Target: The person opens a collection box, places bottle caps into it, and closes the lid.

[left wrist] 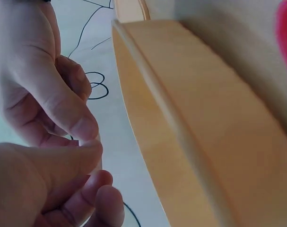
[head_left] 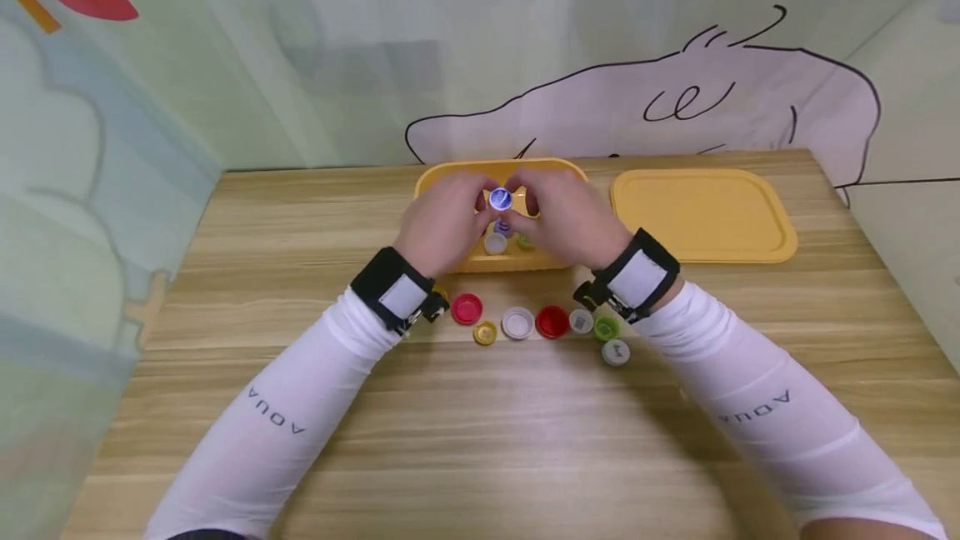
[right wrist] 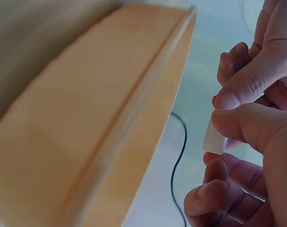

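Note:
A bottle cap (head_left: 500, 199) with a blue top and a white rim is held up over the yellow box (head_left: 498, 263). My left hand (head_left: 444, 225) pinches it from one side and my right hand (head_left: 567, 213) from the other, thumbs and fingers meeting around it. In the right wrist view the white side of the cap shows under the right thumb (right wrist: 242, 123); the left wrist view has it mostly covered by fingers. Below the hands, inside the box, lie a white cap (head_left: 495, 243), a purple cap (head_left: 503, 227) and a green cap (head_left: 526, 242).
On the wooden table (head_left: 480, 440) in front of the box is a loose row of caps, among them a pink cap (head_left: 467, 309), a red cap (head_left: 552, 322) and a white cap (head_left: 517, 323). A yellow lid (head_left: 705, 217) lies right of the box. A printed curtain (head_left: 495, 48) hangs behind.

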The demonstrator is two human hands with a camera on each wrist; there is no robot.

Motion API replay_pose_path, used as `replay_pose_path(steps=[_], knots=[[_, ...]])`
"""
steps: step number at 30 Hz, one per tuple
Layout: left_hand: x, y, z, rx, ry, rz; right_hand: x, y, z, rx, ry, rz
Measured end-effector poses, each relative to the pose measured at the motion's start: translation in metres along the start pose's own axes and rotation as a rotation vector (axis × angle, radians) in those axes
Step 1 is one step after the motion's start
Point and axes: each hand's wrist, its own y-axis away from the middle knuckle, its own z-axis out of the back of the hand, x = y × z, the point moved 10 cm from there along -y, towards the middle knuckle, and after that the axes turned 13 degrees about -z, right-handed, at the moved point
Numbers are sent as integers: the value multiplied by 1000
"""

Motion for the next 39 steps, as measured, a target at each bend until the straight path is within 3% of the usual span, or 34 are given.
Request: replay_pose_path(steps=[9, 16, 24, 32, 39], knots=[[13, -32, -21, 66, 83, 102, -25, -26, -9, 22, 54, -97], [23, -40, -44, 121, 151, 125, -40, -36, -20, 53, 85, -164], [26, -44, -60, 151, 182, 124, -51, -40, -33, 96, 151, -206], [28, -41, -61, 165, 162, 133, -53, -40, -36, 117, 173, -200], [26, -29, -49, 102, 132, 134, -51, -25, -23, 129, 105, -195]])
